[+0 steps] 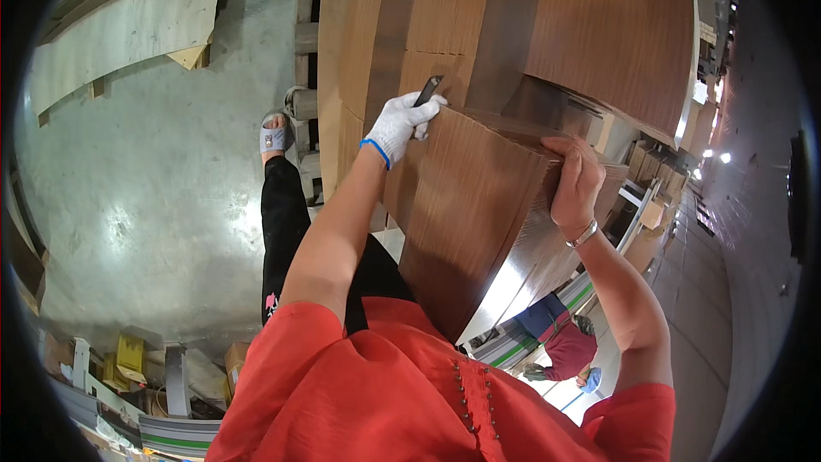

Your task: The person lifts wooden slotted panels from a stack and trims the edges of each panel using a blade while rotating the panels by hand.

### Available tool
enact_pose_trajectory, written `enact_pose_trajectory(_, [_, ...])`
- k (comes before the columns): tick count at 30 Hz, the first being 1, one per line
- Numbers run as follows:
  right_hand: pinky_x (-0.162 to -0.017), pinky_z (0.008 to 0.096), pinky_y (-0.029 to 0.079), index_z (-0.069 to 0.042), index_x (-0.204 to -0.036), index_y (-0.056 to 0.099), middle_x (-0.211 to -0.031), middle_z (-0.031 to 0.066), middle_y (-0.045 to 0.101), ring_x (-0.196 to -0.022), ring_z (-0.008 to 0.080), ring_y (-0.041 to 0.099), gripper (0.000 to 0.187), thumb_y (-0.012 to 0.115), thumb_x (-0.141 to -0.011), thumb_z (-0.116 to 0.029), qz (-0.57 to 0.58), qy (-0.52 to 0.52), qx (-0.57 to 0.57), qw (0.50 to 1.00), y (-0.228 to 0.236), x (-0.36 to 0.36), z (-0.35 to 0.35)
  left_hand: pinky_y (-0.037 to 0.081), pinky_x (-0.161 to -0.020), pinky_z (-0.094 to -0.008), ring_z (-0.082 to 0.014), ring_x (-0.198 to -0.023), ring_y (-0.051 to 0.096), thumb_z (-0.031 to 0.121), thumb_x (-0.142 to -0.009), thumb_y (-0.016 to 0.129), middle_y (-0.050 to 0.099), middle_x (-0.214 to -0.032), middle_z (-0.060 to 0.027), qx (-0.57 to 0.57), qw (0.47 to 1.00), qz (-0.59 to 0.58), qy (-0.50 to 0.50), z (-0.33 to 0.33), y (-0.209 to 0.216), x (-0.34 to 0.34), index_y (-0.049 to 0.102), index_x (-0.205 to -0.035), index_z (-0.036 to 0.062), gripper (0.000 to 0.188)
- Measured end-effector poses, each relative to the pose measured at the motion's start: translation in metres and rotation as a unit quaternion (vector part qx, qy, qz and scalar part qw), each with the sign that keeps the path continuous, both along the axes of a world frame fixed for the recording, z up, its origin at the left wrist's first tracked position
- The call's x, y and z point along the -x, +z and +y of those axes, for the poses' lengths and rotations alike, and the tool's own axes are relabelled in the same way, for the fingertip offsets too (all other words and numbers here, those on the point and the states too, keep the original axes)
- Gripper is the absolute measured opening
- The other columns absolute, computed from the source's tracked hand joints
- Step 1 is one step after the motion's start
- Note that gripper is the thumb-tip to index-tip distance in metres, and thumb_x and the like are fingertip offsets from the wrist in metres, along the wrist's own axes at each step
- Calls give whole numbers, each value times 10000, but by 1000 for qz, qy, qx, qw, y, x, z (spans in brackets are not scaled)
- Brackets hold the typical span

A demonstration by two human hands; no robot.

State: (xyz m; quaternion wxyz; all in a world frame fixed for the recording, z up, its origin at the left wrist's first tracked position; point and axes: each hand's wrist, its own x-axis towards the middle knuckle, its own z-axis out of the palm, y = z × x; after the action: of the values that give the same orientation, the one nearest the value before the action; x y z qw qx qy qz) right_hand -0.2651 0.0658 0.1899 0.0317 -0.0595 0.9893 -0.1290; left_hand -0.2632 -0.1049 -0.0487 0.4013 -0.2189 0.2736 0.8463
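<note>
My left hand (399, 127), in a white knit glove with a blue cuff, is closed round a short dark handheld tool (427, 91). The tool juts up out of the fist; whether it is a knife or a marker I cannot make out. That fist is at the top left corner of a brown wood-grain panel (475, 205), which stands tilted in front of my body. My bare right hand (577, 181), with a band on its wrist, curls its fingers over the panel's upper right corner. The panel's lower end is hidden against my red shirt.
Tall stacks of brown wood-grain panels (607, 17) stand beyond, beside a row of rollers or slats (306, 38). Grey floor (162, 180) lies to the left, with a pale board stack (128, 34) behind. Another person (569, 346) in dark red is at the lower right. Yellow bins (131, 357) are lower left.
</note>
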Motion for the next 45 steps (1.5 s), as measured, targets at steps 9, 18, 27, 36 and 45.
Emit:
enact_pose_trajectory(9, [-939,466,469,30,-859,678,-874,156,705,-853,368,652,355,385,-964,-139,-1,12,0,1000,-1,1,-1,311,-505,-217,-54,-517,383,239,-920,661,476,-648,59,38,999,31,-5,3,11,13,689,-969,62,187])
enact_pose_trajectory(18, [-897,427,482,13,-871,693,-898,149,718,-864,341,662,383,375,-976,-173,-16,-6,7,1000,-2,0,3,338,-479,-255,-70,-506,410,350,-919,593,476,-608,41,136,990,-25,-3,10,4,11,664,-782,103,292])
enact_pose_trajectory(27, [-898,417,471,19,-1020,701,-993,189,711,-961,352,660,427,450,-979,-324,-126,106,-151,975,7,50,-68,376,-512,-303,-114,-572,463,372,-846,626,483,-646,16,229,966,-87,87,-161,-110,-118,650,-838,99,275])
enact_pose_trajectory(36, [-749,501,504,-67,-1075,726,-1092,135,709,-1046,335,661,289,544,-902,-210,-404,77,-467,783,-127,45,-117,282,-405,-267,-73,-427,352,352,-874,618,386,-533,50,518,844,-139,8,-339,-74,-191,642,-773,72,299])
enact_pose_trajectory(45, [-814,568,558,-44,-1099,720,-1089,147,711,-1016,357,678,280,566,-892,-153,-335,147,-496,787,-145,40,-109,312,-405,-270,-81,-419,383,344,-871,605,405,-528,35,513,849,-125,4,-324,-62,-192,631,-759,75,293])
